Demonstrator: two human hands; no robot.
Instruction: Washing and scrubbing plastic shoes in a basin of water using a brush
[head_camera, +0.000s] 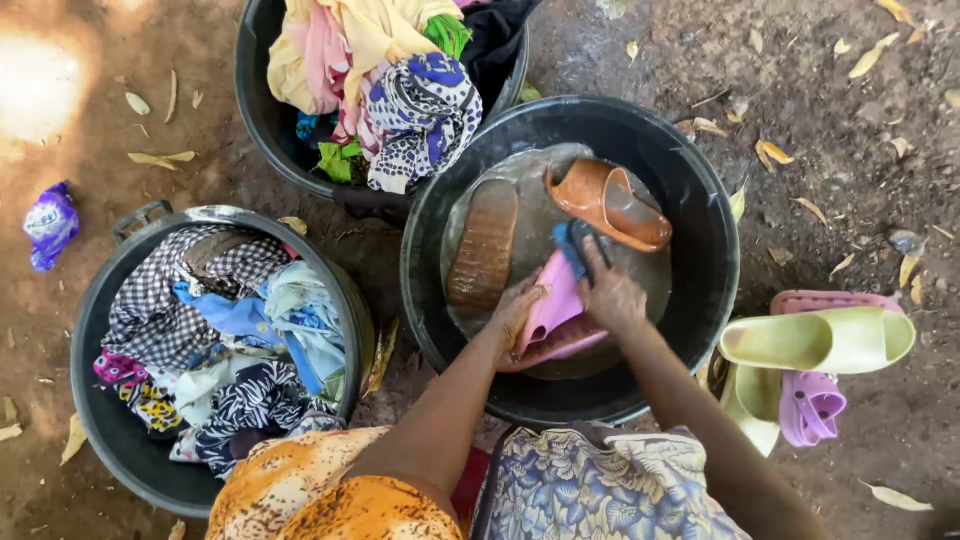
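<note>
Inside black basin (700, 200), pink slipper (556, 305) tilted, long axis bottom-left to top-right, left hand (515, 310) gripping.

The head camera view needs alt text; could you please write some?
Left hand holds a pink slipper in a black basin of water while the right hand scrubs it. Two laundry tubs stand alongside.

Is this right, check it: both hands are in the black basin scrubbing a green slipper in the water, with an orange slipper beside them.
Not green. The head view shows the left hand and right hand on a pink slipper in the black basin; the orange slipper lies beside them.
</note>
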